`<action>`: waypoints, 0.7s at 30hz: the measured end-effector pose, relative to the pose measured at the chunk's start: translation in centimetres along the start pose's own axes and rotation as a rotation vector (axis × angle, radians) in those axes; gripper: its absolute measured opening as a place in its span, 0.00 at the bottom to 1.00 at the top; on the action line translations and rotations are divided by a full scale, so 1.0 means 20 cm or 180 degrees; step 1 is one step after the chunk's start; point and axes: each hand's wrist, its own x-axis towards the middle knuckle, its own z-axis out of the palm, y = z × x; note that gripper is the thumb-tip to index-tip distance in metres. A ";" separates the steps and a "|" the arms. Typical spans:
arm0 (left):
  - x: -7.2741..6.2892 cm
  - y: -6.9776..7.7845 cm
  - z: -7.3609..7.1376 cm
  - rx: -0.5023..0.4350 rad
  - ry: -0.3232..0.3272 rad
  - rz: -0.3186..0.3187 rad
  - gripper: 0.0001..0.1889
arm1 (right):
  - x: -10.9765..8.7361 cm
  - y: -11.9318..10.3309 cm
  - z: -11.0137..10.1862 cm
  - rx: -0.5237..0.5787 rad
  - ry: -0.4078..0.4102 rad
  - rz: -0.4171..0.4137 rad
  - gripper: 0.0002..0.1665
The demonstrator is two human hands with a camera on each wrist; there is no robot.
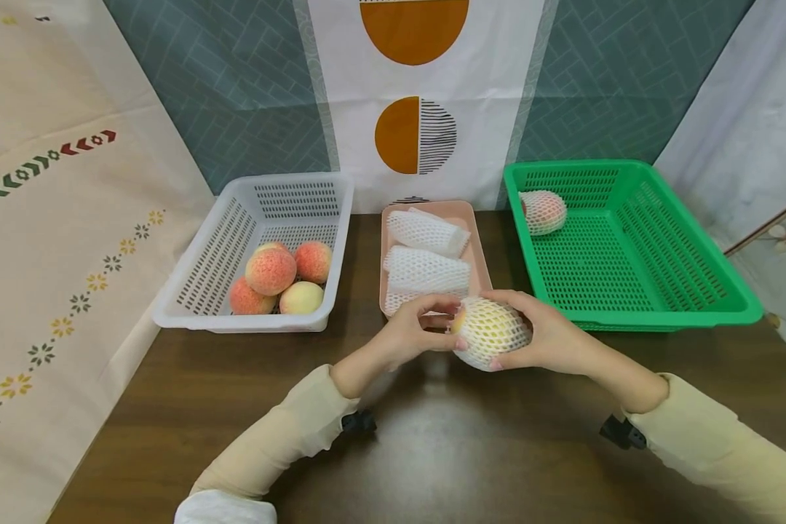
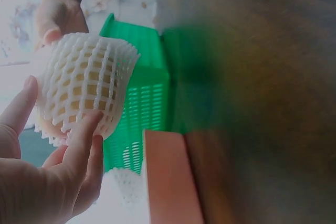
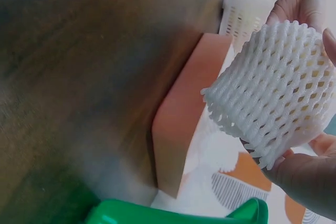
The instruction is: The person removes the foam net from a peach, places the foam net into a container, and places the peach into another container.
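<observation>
Between both hands, in front of the pink tray, is a yellowish peach (image 1: 495, 332) in a white foam net sleeve (image 2: 86, 80). My right hand (image 1: 550, 336) grips it from the right, thumb on the near side and fingers over the far side. From the left, my left hand (image 1: 411, 331) holds it with thumb and fingertips at the sleeve's edge, where a bit of bare peach shows. In the right wrist view the sleeve's other end (image 3: 231, 106) sticks out past the fruit. The pink tray (image 1: 481, 255) holds several flat white foam sleeves (image 1: 427, 271).
At the left stands a white basket (image 1: 203, 320) with several bare peaches (image 1: 271, 271). A green basket (image 1: 661, 318) at the right has one netted peach (image 1: 544, 212) in its far left corner. All stand on a dark wooden table (image 1: 426, 451), before a patterned cloth (image 1: 236, 109).
</observation>
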 end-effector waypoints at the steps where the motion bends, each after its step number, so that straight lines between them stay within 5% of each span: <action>1: -0.01 -0.01 0.00 0.0002 -0.0007 -0.0022 0.29 | 0.00 0.00 0.01 -0.0019 -0.0001 -0.0011 0.49; 21: -0.13 -0.18 0.02 0.0135 -0.0155 -0.0324 0.30 | -0.04 0.08 0.21 -0.0268 -0.0183 0.0008 0.50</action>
